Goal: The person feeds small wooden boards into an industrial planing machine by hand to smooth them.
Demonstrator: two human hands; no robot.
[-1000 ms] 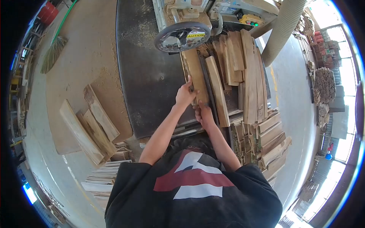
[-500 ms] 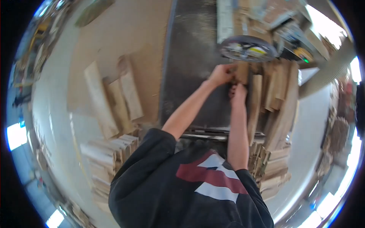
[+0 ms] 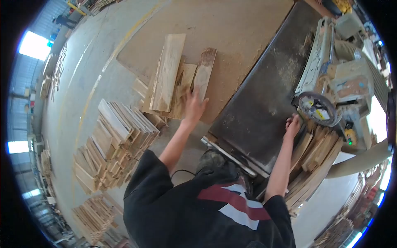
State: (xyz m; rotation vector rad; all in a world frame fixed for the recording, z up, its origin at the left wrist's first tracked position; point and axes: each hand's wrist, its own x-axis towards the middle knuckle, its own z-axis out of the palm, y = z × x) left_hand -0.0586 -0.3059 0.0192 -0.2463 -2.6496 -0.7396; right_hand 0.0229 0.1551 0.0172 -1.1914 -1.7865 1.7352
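My left hand (image 3: 194,108) is stretched out to the left, fingers spread. Its fingertips overlap the lower end of a short board (image 3: 204,73) with a dark, rough upper end. Beside that board lie a longer pale board (image 3: 168,70) and a narrower wooden piece (image 3: 187,80) on the brown panel. My right hand (image 3: 292,126) is closed at the right side of the dark machine table (image 3: 258,111), just below the round guard (image 3: 317,108). What its curled fingers hold is hidden.
Several wooden strips (image 3: 318,149) lie right of the machine table. Stacks of boards (image 3: 120,128) stand on the floor at left. A metal fence (image 3: 316,58) and a ribbed hose (image 3: 359,159) flank the guard. A person (image 3: 64,20) is far off at upper left.
My left hand has left the wood near the guard and swung left to the boards. My right hand stays near the guard. The view has turned left.
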